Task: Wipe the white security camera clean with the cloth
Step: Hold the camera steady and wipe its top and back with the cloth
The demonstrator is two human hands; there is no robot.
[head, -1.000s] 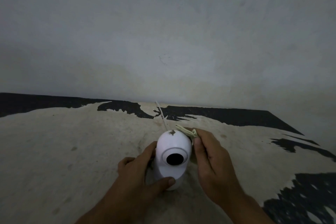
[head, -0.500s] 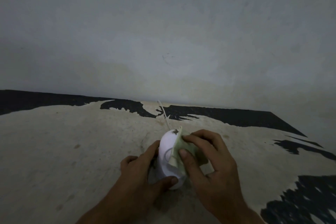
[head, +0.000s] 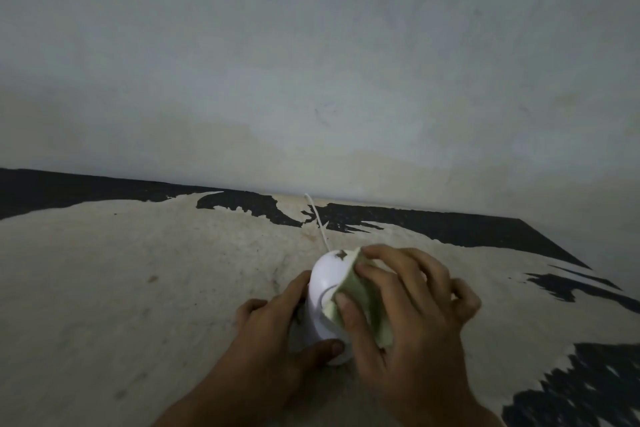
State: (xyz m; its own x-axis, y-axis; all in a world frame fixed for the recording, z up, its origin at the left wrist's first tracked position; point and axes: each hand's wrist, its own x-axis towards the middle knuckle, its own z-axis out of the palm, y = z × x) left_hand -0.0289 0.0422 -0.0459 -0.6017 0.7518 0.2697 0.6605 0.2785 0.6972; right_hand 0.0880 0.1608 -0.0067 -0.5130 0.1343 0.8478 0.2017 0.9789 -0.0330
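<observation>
On the camera front, cloth now seemingly covers lens, right hand fingers pinching it

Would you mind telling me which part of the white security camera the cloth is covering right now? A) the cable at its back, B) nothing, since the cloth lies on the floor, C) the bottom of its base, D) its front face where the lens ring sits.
D: the right hand presses the cloth over the front of the white security camera, while the left hand steadies its base.
</observation>
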